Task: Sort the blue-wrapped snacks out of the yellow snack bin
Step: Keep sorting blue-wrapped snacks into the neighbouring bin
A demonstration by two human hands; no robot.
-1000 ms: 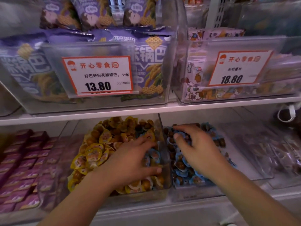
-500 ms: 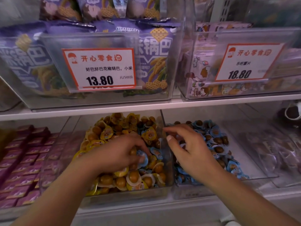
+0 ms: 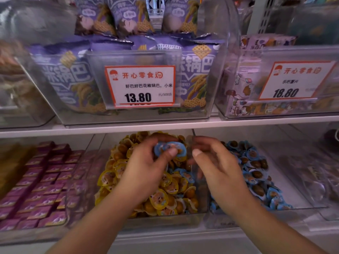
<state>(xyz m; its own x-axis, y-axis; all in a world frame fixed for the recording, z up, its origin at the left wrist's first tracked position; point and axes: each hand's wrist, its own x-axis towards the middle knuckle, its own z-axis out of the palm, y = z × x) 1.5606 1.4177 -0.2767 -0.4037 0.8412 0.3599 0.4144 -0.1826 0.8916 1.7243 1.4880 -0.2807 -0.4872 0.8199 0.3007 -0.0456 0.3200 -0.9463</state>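
Note:
A clear bin (image 3: 165, 219) on the lower shelf is full of yellow-wrapped snacks (image 3: 170, 195), with a few blue-wrapped ones (image 3: 186, 176) mixed in near its right side. My left hand (image 3: 145, 167) hovers above this bin and pinches two blue-wrapped snacks (image 3: 169, 150) between thumb and fingers. My right hand (image 3: 218, 165) is just to the right, over the divider between the bins, fingers loosely curled and holding nothing. The neighbouring clear bin (image 3: 302, 207) holds a pile of blue-wrapped snacks (image 3: 256, 173).
Purple boxed snacks (image 3: 40, 189) fill the bin to the left. The white upper shelf edge (image 3: 165, 125) hangs low over the lower bins and carries bins of purple bags (image 3: 192, 70) with price tags (image 3: 140, 86). Clear-wrapped goods (image 3: 315, 176) lie far right.
My left hand has lifted out of the yellow pile with blue-wrapped snacks in its fingers. My right hand has risen from the blue bin and moved left toward the divider.

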